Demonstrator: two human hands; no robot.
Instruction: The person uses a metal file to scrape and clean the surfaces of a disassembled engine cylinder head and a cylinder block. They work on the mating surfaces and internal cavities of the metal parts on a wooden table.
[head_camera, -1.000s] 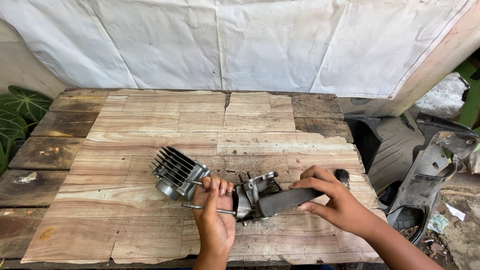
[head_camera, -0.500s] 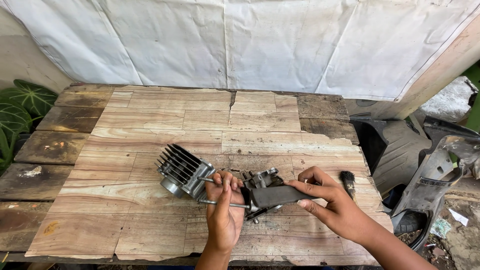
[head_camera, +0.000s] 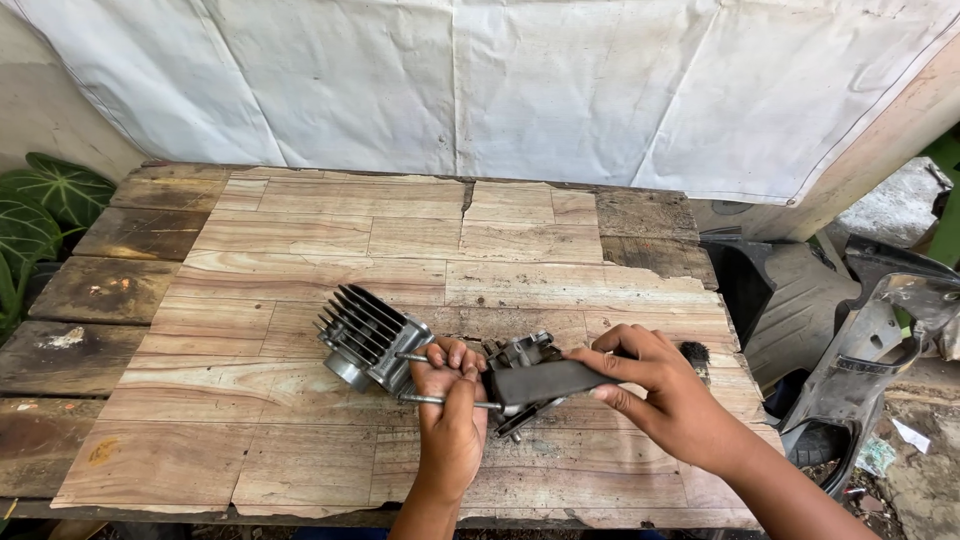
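Finned metal cylinder (head_camera: 368, 335) lies on the worn plank table (head_camera: 300, 260), shifted slightly right of where it was. Left hand (head_camera: 450, 400) clamped on its long studs (head_camera: 440, 400), just right of the fins. Right hand (head_camera: 660, 395) closed on a dark flat piece (head_camera: 555, 380), probably rubber, now pressed against the cylinder's grimy cast end.

the left hand (head_camera: 452, 400) comes up from the lower edge on a nearly upright forearm, knuckles away from the camera, fingers curled tight into a closed grip. the right hand (head_camera: 655, 395) enters from the lower right on a slanted forearm, palm down, wrist slightly bent, thumb and fingers pinched long and flat around what it holds. the two hands sit close, side by side.
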